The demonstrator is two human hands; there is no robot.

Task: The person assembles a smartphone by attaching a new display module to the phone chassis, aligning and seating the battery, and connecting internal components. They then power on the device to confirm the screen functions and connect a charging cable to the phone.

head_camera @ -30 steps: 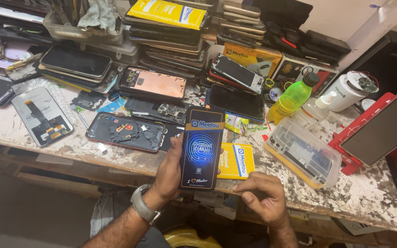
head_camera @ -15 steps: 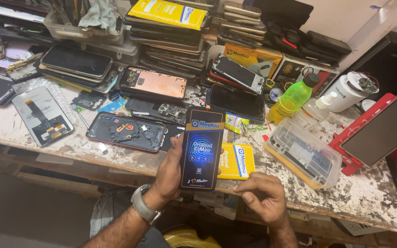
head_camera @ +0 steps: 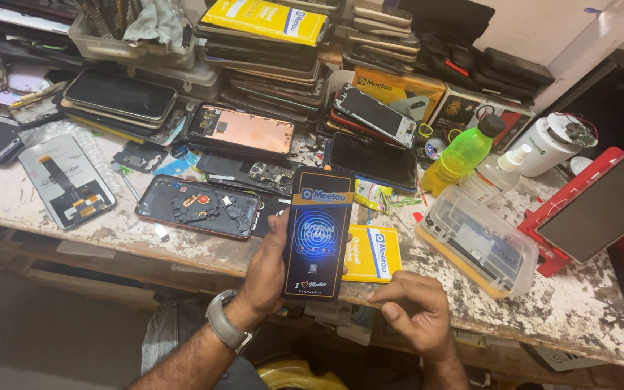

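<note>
— Fingers of the left hand (head_camera: 272, 271) wrap the edges of a black box (head_camera: 318, 235), thumb on the near long edge, the rest hidden behind it. Is that how you see it?

— Yes. That flat box stands upright in the grip, printed face with blue rings toward the camera, held just above the bench (head_camera: 9, 195) edge. A watch (head_camera: 225, 326) sits on that wrist.

— And the right hand (head_camera: 413, 310)?

— Fingers curl loosely inward, knuckles up, holding nothing that I can see. It rests at the bench's front edge, just beside a yellow packet (head_camera: 374, 253) that lies flat right of the box. Whether a fingertip touches the packet, I cannot tell.

— What lies behind the box?

— An opened phone shell (head_camera: 198, 207), insides showing, just left of it. Farther left, a loose display panel (head_camera: 66, 180) with its ribbon cable lies face down. Behind the shell, a frame with a copper-coloured back (head_camera: 243, 130), and to its right a dark phone (head_camera: 373, 160) lying flat.

— And to the right?

— A clear plastic case (head_camera: 478, 242) sits tilted near the edge. Behind it, a green bottle (head_camera: 460, 155) with a dark cap, a small clear bottle (head_camera: 496, 173) beside that, and a white jar (head_camera: 550, 144) further back. A red stand (head_camera: 601, 206) carries a tablet-like screen, leaning.

— The back of the bench?

— Stacks of phones (head_camera: 254, 65) and screens, a yellow box on top, well apart from both hands.
</note>
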